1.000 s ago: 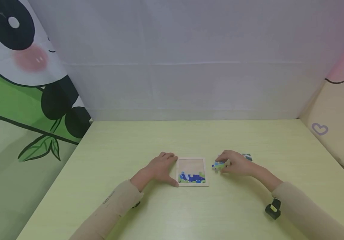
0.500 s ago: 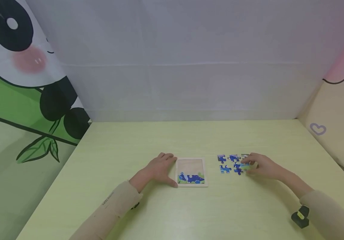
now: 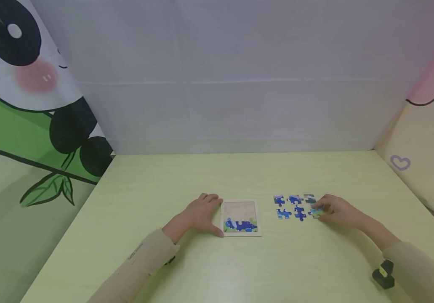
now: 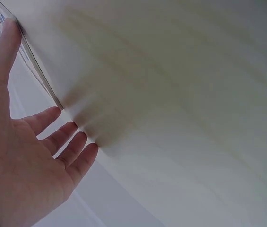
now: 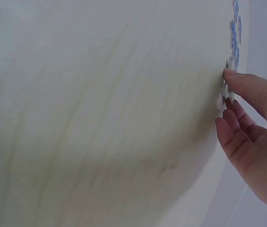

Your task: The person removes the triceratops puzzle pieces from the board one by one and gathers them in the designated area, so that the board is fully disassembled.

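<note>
A square wooden puzzle tray (image 3: 241, 200) lies flat on the table, with fitted pieces showing a blue dinosaur (image 3: 246, 226) along its lower part. My left hand (image 3: 201, 213) rests at the tray's left edge, thumb at the lower corner and fingertips near the upper one. In the left wrist view its fingers are spread and nearly straight. To the tray's right, my right hand (image 3: 339, 211) pinches a green-and-blue jigsaw piece (image 3: 316, 213) by its right side, low at the table. Several loose jigsaw pieces (image 3: 299, 213) lie just left of those fingers.
The pale wooden table (image 3: 217, 269) ends at a grey-white cloth backdrop (image 3: 217, 105). A cartoon-printed panel (image 3: 19, 126) stands on the left, and a beige-and-pink panel (image 3: 429, 139) on the right. A small black wrist device (image 3: 383, 274) is at the right sleeve.
My right hand has moved right, away from the tray, with the green-and-blue jigsaw piece. The loose pieces it covered now show. My left hand has stayed at the tray.
</note>
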Demonstrator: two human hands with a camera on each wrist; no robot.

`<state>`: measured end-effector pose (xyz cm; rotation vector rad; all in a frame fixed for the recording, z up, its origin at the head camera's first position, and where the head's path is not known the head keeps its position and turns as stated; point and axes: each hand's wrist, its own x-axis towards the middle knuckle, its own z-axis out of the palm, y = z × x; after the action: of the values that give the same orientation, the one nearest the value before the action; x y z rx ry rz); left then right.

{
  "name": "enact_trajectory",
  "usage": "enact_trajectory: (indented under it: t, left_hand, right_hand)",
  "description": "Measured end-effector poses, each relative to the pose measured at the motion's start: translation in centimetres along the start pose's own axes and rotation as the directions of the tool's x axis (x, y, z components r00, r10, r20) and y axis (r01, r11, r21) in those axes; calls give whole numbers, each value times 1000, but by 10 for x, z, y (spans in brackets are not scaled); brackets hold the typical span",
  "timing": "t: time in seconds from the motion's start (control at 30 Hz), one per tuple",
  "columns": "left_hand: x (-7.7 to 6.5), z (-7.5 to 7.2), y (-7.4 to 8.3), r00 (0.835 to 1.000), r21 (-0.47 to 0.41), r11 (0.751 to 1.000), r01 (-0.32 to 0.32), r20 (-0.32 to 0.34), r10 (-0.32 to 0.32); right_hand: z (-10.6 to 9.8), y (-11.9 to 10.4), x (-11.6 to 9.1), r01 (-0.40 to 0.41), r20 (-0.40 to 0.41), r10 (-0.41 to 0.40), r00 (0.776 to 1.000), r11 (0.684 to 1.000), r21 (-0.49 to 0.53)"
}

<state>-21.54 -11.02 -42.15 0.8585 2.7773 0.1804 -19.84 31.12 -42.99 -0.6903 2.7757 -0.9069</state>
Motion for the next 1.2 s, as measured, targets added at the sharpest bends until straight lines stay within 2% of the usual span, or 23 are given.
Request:
enact_trajectory:
  t: [0.33,0.63,0.9,1.0,1.2]
  left_hand:
    - [-1,0,1,1000,8,1000,5,-2,-5]
    - [-1,-1,1,1000,5,1000,9,-6,-9]
    - [-2,0,1,1000,-9,1000,-11,-11,11]
    - [-2,0,1,1000,-11,1000,-10,-9,10]
    - [-2,-1,2,1000,-3,1000,0,-2,0]
  right_hand:
    - [1,2,3,30,-3,-30,1000,999,-12]
    - [0,-4,4,-4,6,4,1000,1000,3]
    - [1,-14,15,-49,-33,48,998,997,-58]
    - [5,-24,26,-18,-18,17,1000,998,-57]
    - [21,-53,51,115,33,-115,993,993,-5]
